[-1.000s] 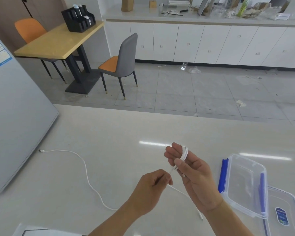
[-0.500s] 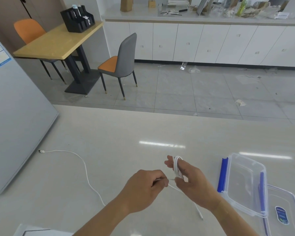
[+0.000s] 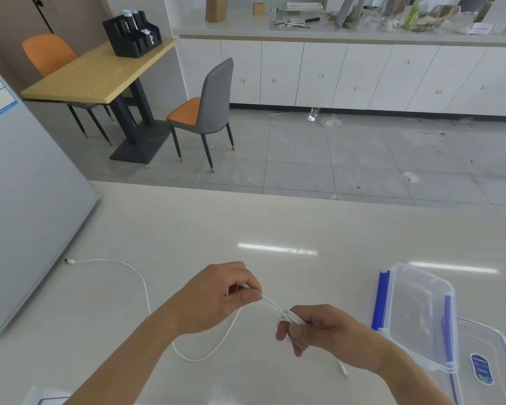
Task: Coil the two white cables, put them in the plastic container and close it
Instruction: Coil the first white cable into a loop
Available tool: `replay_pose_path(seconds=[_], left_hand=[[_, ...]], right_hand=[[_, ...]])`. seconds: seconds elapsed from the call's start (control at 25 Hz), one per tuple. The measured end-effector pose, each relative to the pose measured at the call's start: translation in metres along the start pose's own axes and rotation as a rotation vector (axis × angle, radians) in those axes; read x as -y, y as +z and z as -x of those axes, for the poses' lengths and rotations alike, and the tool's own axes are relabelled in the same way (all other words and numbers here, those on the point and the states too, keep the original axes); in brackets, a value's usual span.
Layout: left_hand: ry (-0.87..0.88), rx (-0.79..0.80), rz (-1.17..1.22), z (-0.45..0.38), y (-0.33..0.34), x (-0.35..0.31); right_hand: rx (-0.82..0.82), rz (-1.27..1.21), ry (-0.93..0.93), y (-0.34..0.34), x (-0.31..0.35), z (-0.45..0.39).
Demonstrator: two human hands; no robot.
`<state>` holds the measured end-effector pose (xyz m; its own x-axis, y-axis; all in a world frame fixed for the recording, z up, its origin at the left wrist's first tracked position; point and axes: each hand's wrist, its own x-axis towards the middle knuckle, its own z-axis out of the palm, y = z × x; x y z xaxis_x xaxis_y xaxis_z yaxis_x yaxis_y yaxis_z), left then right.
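Pinched white cable (image 3: 268, 302) between left hand (image 3: 216, 299) fingertips. Gripped its small coil (image 3: 289, 318) in right hand (image 3: 324, 334), just beside, above worktop (image 3: 187, 229).

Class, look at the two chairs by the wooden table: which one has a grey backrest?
The chair nearer the white cabinets: grey back with an orange seat. The other chair, behind the wooden table, shows an all-orange back.

Bare forearms — no sleeves; hands (image 3: 263, 314) ungloved.
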<state>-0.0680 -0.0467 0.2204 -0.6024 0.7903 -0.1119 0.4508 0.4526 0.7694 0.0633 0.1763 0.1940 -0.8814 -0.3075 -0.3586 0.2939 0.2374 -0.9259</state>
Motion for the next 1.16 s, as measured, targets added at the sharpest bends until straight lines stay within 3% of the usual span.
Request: replay_pose_path(seconds=[0.12, 0.2, 0.28, 0.36, 0.48, 0.6, 0.68, 1.16], left_hand=[[0.131, -0.065, 0.003, 0.0, -0.001, -0.003], [0.198, -0.223, -0.077, 0.001, 0.008, -0.006], [0.229, -0.38, -0.169, 0.0, 0.02, -0.009], [0.198, -0.42, -0.101, 0.0, 0.034, -0.012], [0.047, -0.343, 0.211, 0.0, 0.052, -0.017], [-0.087, -0.078, 0.662, 0.002, 0.053, -0.021], [-0.087, 0.044, 0.76, 0.003, 0.05, -0.02], [-0.081, -0.19, 0.169, 0.003, 0.07, -0.016]], right_hand=[[0.117, -0.307, -0.057, 0.006, 0.01, 0.002], [0.152, -0.508, -0.092, 0.012, 0.013, 0.001], [0.152, -0.667, -0.132, 0.016, 0.014, 0.0], [0.127, -0.785, -0.175, 0.02, 0.014, -0.002], [0.056, -0.879, -0.23, 0.025, 0.013, -0.006], [-0.008, -0.893, -0.253, 0.024, 0.009, -0.009], [-0.045, -0.887, -0.26, 0.022, 0.007, -0.01], [-0.177, -0.713, -0.145, 0.018, -0.001, -0.012]])
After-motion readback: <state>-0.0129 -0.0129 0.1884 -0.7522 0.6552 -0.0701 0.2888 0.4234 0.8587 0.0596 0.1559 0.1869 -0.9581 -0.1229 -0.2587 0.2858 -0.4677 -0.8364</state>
